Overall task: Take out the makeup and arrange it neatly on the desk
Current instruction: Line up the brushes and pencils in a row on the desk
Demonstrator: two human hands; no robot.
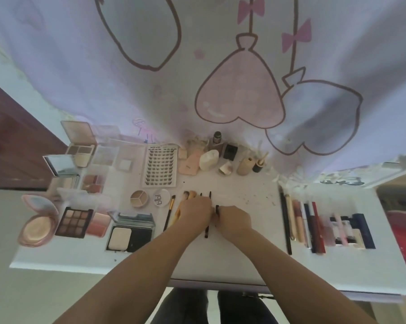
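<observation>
White tabletop (pixel 244 258) under you, brushes (pixel 190 195) lined up at its middle, long axes running away from you. Your left hand (pixel 194 212) lies over their handles, your right hand (pixel 233 218) just beside, fingers curled round a dark brush (pixel 207 231) between both

A home bedroom corner used as a dressing spot: a small white table (pixel 220 265) stands against a lilac cartoon-print curtain (pixel 220 78) with hearts and bows, and open makeup palettes (pixel 74 222) and brushes (pixel 188 195) lie in rows below the curtain.
</observation>
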